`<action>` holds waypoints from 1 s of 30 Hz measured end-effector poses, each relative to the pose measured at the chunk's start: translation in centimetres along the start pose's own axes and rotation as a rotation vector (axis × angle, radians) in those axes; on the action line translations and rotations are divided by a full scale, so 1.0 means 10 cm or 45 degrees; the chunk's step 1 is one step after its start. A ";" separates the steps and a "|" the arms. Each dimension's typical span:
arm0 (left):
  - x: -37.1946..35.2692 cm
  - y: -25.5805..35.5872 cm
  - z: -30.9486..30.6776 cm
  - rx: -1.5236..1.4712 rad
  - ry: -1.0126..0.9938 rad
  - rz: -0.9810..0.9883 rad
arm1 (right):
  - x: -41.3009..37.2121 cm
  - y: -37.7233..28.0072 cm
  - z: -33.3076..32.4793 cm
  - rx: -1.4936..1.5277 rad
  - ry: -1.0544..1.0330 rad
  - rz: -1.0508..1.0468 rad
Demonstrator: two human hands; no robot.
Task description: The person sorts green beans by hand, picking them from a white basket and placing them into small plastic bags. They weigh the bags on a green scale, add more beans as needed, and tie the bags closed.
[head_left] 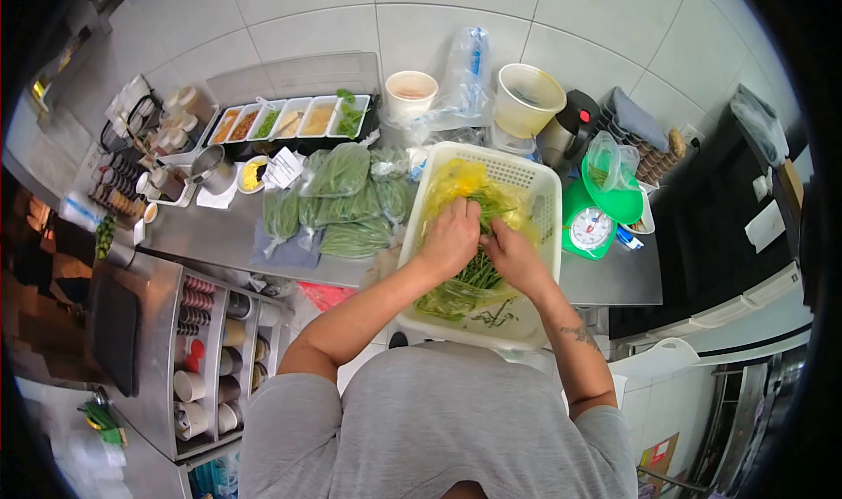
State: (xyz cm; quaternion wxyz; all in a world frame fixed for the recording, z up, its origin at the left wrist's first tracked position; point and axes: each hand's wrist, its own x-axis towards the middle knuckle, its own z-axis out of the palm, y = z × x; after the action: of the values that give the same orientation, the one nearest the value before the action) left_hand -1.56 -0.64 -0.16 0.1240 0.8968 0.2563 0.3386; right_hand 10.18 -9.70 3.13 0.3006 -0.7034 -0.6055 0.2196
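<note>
A white perforated plastic basket stands in front of me with a yellow plastic bag inside. The bag lies open around a heap of long, thin green vegetable stalks. Both hands are over the heap, close together. My left hand has its fingers curled in on some green stalks. Just to its right, my right hand pinches stalks between thumb and fingers. Fingertips of both hands are partly hidden among the greens. Loose leafy bits lie on the basket floor at the near right.
Several clear bags of green vegetables are piled left of the basket. Behind them sits a tray of ingredient tubs. A green kitchen scale stands right of the basket, near a thermos jug. Buckets line the wall.
</note>
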 end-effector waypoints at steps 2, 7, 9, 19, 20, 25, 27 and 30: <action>0.02 0.03 0.03 0.020 -0.039 0.005 | -0.03 0.03 0.02 -0.047 0.076 -0.052; 0.19 -0.19 0.15 0.009 -0.189 -0.396 | -0.17 -0.09 -0.03 -0.008 0.152 -0.122; 0.21 -0.29 0.03 -0.355 -0.165 -0.453 | -0.23 -0.25 -0.09 0.073 0.065 -0.069; 0.16 -0.09 -0.26 -0.629 -0.122 0.044 | -0.03 0.00 -0.05 0.181 -0.060 0.105; 0.14 -0.07 -0.23 -0.456 -0.022 0.136 | -0.03 0.04 -0.01 0.158 -0.043 0.054; 0.12 -0.19 -0.15 0.060 0.199 0.054 | -0.03 0.03 0.06 0.182 -0.039 0.064; 0.13 -0.17 -0.29 -0.363 0.114 -0.038 | -0.02 0.01 0.02 0.294 -0.062 0.209; 0.07 0.03 -0.44 -0.427 -0.204 -0.092 | 0.02 0.14 0.09 0.347 -0.008 0.145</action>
State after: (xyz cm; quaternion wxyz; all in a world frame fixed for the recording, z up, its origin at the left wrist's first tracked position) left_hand -3.91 -0.32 3.58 0.3038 0.8779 0.2178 0.2993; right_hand 10.67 -9.45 1.54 0.3786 -0.6886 -0.5301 0.3186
